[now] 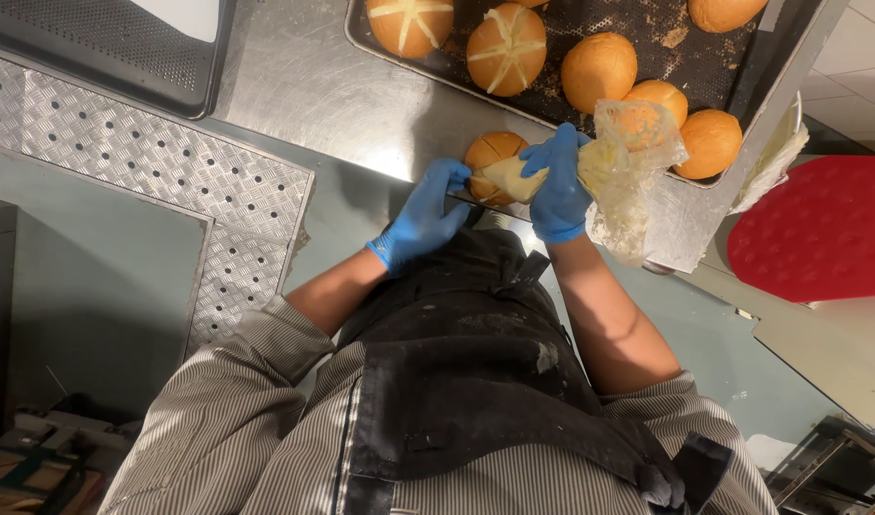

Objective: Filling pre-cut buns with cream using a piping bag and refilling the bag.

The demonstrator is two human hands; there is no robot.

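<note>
Nearest cam: black apron (475,381) w/ pale smears, over grey striped shirt (237,429), sleeves pushed up past elbows. Both hands in blue gloves, at edge of steel table (304,86). Left hand (426,217) curled round near side of a cut bun (490,164), fingers closed on it, steadying it at table edge. Right hand (559,186) clenched round a clear piping bag (620,162) of pale yellow filling, fingers wrapped tight, narrow end of bag pressed into the bun's cut, loose crumpled top of bag hanging out to the right. Bun sits just in front of dark perforated baking tray (704,57), touching or nearly touching its near rim, can't tell which. On tray: more round golden buns (599,72), two at back w/ cross cuts showing pale filling (507,48). Further off: red mat (823,229) on right, chequer-plate metal panel w/ holes (151,157) on left, second dark tray (103,48) at top left
</note>
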